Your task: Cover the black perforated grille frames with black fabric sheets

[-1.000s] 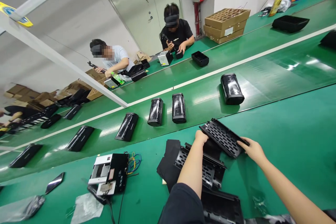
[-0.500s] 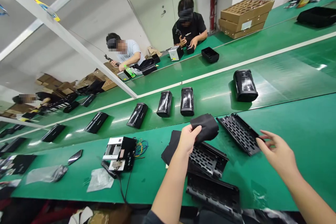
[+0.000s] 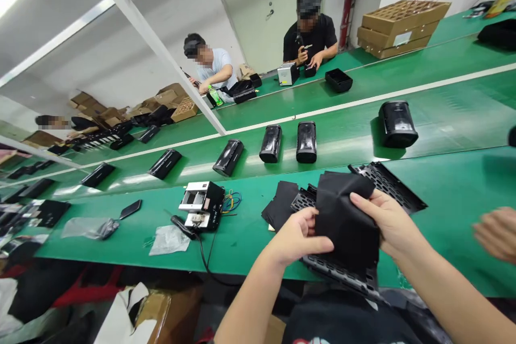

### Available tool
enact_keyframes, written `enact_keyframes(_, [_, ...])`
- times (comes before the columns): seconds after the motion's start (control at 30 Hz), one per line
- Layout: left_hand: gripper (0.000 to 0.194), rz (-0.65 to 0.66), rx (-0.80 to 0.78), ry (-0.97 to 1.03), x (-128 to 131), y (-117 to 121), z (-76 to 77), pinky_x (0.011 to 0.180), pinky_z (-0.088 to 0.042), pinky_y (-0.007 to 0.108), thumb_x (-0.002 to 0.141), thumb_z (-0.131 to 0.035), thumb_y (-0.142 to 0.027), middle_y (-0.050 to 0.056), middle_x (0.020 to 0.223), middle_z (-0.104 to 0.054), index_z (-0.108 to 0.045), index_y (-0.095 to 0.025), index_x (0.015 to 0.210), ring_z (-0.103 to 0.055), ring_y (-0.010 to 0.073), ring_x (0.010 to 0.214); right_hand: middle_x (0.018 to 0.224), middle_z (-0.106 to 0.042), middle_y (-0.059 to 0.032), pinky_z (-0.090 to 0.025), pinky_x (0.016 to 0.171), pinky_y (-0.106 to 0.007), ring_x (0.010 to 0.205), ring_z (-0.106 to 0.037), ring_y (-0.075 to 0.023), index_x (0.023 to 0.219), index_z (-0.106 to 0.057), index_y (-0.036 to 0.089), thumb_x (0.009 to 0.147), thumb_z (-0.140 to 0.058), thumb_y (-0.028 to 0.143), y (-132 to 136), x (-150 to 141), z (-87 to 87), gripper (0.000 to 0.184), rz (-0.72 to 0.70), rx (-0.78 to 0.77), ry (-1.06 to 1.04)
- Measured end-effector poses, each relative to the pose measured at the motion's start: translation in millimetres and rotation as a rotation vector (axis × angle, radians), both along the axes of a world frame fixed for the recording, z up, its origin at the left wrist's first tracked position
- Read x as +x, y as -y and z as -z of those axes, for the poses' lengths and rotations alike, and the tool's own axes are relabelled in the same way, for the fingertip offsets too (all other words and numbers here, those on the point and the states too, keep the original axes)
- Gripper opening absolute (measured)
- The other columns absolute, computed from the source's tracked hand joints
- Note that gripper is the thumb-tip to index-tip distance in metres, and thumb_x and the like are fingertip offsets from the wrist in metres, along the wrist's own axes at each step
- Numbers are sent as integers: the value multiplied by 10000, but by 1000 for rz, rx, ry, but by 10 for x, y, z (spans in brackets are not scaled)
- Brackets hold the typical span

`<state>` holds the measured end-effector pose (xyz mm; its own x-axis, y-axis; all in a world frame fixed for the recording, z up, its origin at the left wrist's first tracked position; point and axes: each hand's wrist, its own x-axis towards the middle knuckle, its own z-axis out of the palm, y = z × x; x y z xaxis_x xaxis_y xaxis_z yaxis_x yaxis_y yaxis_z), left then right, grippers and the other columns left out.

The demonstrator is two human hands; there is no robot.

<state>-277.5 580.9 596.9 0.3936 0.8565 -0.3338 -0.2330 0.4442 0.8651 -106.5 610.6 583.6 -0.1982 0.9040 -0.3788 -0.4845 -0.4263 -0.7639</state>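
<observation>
Both my hands hold a piece of black cloth [image 3: 344, 215] up over the near edge of the green bench. My left hand [image 3: 296, 236] pinches its lower left edge. My right hand [image 3: 389, 220] grips its right side with the thumb on top. Under the cloth lie black perforated grille panels [image 3: 387, 183], one stretching to the right, another below at the bench edge [image 3: 342, 274]. A flat stack of black cloth pieces [image 3: 280, 207] lies just left of them.
Several black speaker housings [image 3: 306, 142] ride the green conveyor [image 3: 443, 113] beyond. A white and black device with coloured wires [image 3: 201, 204] and a plastic bag [image 3: 169, 239] lie to my left. Another person's hand [image 3: 497, 234] shows at the right edge. Three people work across the line.
My left hand lifted a black cloth from the pile and brought it toward me. My right hand left the grille panel and took hold of the cloth's right side.
</observation>
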Motion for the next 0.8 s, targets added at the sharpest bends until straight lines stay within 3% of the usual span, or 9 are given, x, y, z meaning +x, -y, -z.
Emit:
enact_keyframes(0.1, [296, -93, -24, -107, -160, 240, 32, 646, -418, 233, 503, -743, -229, 23, 713, -637, -632, -122, 755, -565, 133, 673, 682, -661, 9, -480, 525, -236, 605, -610, -150, 798, -602, 226, 593, -704, 273, 134, -88, 33, 234, 143, 25, -25])
enact_keyframes(0.2, [238, -353, -10, -78, -302, 378, 16, 624, -414, 225, 508, -733, -238, 1, 643, -614, -618, -117, 679, -545, 112, 622, 681, -652, 40, -467, 533, -181, 590, -587, -104, 719, -606, 235, 541, -729, 212, 269, -130, 70, 218, 236, 75, -41])
enact_keyframes(0.3, [263, -553, -30, 57, -407, 433, -30, 592, -420, 214, 482, -742, -236, -16, 615, -599, -595, -134, 674, -542, 99, 589, 628, -629, 54, -459, 542, -166, 572, -570, -91, 687, -609, 246, 509, -737, 197, 400, -137, 65, 225, 182, 88, -48])
enact_keyframes(0.37, [259, -606, -27, 99, -449, 443, -54, 557, -420, 204, 482, -741, -228, -22, 589, -590, -587, -140, 670, -538, 92, 557, 646, -628, 35, -463, 547, -191, 596, -571, -114, 719, -625, 246, 514, -731, 268, 460, -125, 46, 233, 101, 85, -77])
enact_keyframes(0.47, [240, -564, -11, 90, -475, 423, -64, 569, -440, 218, 503, -732, -231, -8, 611, -614, -602, -140, 684, -559, 106, 572, 665, -639, 4, -452, 489, -221, 558, -564, -136, 798, -646, 243, 548, -693, 401, 480, -92, 24, 299, -34, -26, -88])
enact_keyframes(0.6, [208, -434, 8, 32, -459, 374, -68, 674, -465, 294, 590, -684, -270, 45, 693, -657, -633, -127, 732, -602, 172, 687, 587, -627, 6, -444, 487, -214, 516, -566, -133, 798, -646, 231, 604, -691, 318, 438, -13, 40, 218, -172, -101, 67])
enact_keyframes(0.8, [263, -296, -27, 2, -376, 416, -90, 788, -448, 351, 647, -646, -224, 74, 862, -668, -645, -147, 898, -600, 209, 826, 535, -600, 1, -457, 465, -224, 508, -558, -150, 802, -648, 201, 555, -715, 367, 398, 223, 74, 305, -7, 20, 299])
